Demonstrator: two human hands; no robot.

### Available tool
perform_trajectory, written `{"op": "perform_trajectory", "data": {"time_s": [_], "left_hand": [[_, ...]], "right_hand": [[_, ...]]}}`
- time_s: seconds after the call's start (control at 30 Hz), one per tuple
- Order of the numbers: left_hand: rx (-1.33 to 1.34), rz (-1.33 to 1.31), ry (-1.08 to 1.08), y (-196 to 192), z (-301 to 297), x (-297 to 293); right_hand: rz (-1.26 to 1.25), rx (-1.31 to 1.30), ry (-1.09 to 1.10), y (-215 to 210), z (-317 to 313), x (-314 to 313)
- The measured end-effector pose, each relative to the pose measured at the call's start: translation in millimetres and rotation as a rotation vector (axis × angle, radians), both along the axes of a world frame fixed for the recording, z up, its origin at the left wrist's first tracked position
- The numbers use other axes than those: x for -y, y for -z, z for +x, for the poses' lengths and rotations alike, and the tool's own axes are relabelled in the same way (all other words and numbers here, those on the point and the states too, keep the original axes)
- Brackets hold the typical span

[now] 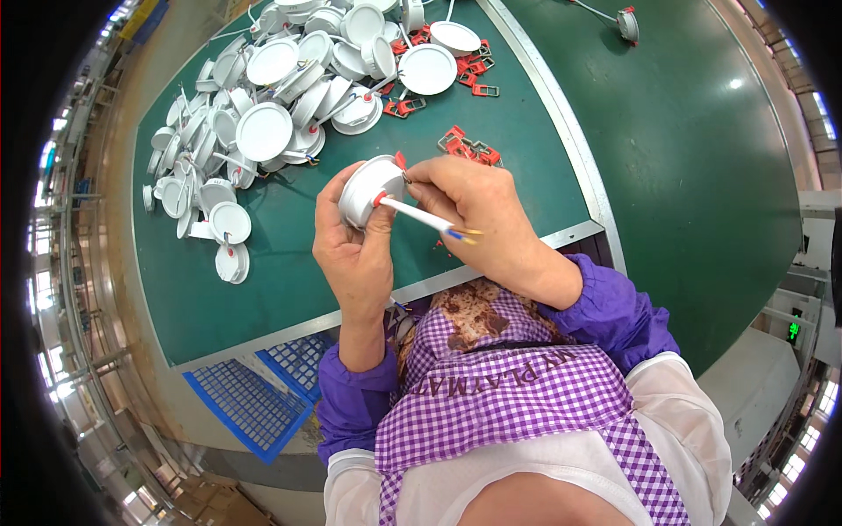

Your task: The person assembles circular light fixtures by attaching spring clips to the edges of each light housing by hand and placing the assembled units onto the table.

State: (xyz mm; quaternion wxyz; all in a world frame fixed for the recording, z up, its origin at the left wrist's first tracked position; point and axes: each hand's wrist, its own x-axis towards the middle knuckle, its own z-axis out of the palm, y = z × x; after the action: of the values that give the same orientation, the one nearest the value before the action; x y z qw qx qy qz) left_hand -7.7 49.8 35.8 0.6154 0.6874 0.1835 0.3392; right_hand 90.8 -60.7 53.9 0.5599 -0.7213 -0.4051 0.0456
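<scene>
Both hands clamp round white lamp housing (368, 188): left hand (355, 250) cradling, right hand (478, 215) pinching red clip (400, 160).

- The scene is bright and evenly lit from above; colours read clean and saturated.
- A small glare spot sits on the green bench (702, 175) toward its right side.
- Shadows are soft and short, pooled just under the white round lamp housings (263, 105) at the bench's far left corner.
- The centre is sharp.
- Fisheye bending curves the metal bench edge (561, 123) strongly, and a black rim closes the corners.
- Windows along the left and right rims are blown out and smeared.
</scene>
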Motion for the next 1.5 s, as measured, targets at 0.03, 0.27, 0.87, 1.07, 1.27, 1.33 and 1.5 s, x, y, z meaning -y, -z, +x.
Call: {"op": "perform_trajectory", "data": {"time_s": [0.03, 0.27, 0.87, 1.07, 1.27, 1.33, 1.5], "left_hand": [[0.012, -0.012, -0.006, -0.2, 0.3, 0.6], [0.061, -0.222, 0.013, -5.5, 0.8, 11.5], [0.003, -0.698, 0.211, -23.0, 8.0, 30.9], [-0.152, -0.358, 0.190, -27.5, -7.1, 13.1], [-0.066, -0.554, 0.198, -17.8, -15.9, 6.5], [-0.033, -0.686, 0.211, -15.7, -11.0, 17.0], [-0.136, -0.726, 0.273, -10.9, -7.0, 17.5]], "right_hand": [[0.007, -0.004, 0.013, -0.3, 0.6, 0.9], [0.073, -0.127, 0.019, 5.1, 4.5, 7.8], [-0.089, -0.684, -0.324, 11.5, 56.0, 44.2], [-0.389, 0.419, 0.182, 46.1, 140.6, 36.4], [-0.628, 0.707, 0.073, 66.3, 158.8, 29.5], [-0.629, 0.659, 0.095, 67.8, 158.0, 30.8], [-0.359, -0.117, 0.017, 36.9, 130.9, 35.5]]}}
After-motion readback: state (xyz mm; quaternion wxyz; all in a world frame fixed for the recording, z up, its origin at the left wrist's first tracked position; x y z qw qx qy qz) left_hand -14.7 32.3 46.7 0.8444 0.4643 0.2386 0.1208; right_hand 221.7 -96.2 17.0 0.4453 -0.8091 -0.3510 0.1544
